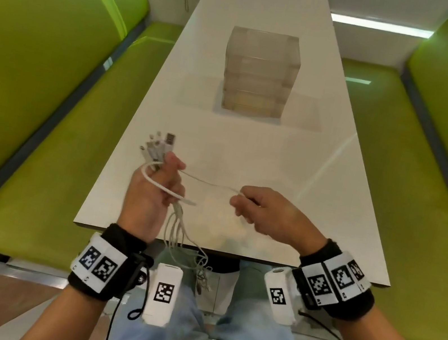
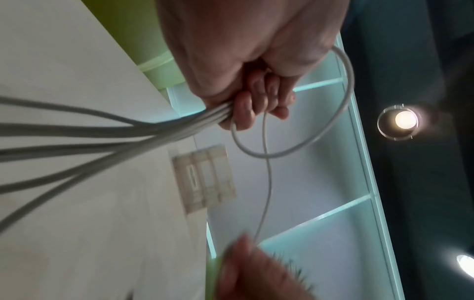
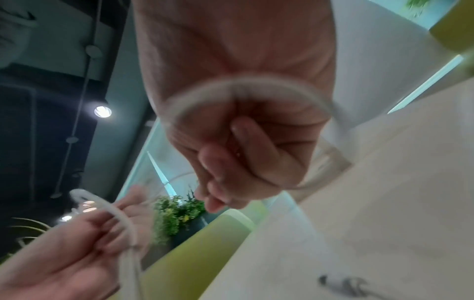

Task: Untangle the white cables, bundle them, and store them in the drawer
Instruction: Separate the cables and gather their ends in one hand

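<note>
Clear drawer unit (image 1: 260, 72) stands far along the white table (image 1: 318, 185), green benches (image 1: 41, 65) either side. Left hand (image 1: 150, 196) fists round the white cables (image 1: 177, 227) at the near edge; right hand (image 1: 266, 211) pinches one strand.

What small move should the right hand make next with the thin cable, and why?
Probably carry the thin cable over to the left hand and wind it round the bundle of white cables. The left hand already grips that bundle with the plugs together above it, and the right hand pinches this one strand stretched between both hands. The clear drawer unit looks closed.
</note>
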Motion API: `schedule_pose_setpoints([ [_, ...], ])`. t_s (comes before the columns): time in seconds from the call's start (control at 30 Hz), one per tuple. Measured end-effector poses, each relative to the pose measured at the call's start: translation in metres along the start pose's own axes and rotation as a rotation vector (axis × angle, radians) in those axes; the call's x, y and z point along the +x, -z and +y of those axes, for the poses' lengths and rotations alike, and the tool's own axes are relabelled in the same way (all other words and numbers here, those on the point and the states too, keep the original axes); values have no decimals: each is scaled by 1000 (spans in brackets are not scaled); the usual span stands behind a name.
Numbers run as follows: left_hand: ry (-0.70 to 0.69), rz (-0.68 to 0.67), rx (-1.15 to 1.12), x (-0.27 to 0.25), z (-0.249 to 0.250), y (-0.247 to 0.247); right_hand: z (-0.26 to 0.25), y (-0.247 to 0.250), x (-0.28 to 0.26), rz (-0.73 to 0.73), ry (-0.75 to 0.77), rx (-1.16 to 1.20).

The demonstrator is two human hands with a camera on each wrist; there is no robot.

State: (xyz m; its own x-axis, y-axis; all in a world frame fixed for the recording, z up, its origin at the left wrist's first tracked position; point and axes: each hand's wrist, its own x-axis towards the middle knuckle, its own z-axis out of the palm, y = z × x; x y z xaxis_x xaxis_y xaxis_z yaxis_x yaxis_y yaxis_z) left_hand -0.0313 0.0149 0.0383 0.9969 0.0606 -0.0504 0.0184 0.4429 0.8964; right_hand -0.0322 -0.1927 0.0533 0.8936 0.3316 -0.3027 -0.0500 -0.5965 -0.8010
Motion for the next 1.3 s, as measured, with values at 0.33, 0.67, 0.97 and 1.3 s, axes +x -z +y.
schedule_pose_setpoints([
  [0.33,-62,23,255,0,1,6,2,17,-7,25,41,169],
  [0.67,39,-240,280,-14,-22,-18,-22,-13,2,-192,39,166],
  [0.97,-52,113,33,11,15,26,19,9,-5,-77,-41,80],
  [1.3,-60,4,142,-3,9,7,33,-13,-4,-206,-45,-71],
])
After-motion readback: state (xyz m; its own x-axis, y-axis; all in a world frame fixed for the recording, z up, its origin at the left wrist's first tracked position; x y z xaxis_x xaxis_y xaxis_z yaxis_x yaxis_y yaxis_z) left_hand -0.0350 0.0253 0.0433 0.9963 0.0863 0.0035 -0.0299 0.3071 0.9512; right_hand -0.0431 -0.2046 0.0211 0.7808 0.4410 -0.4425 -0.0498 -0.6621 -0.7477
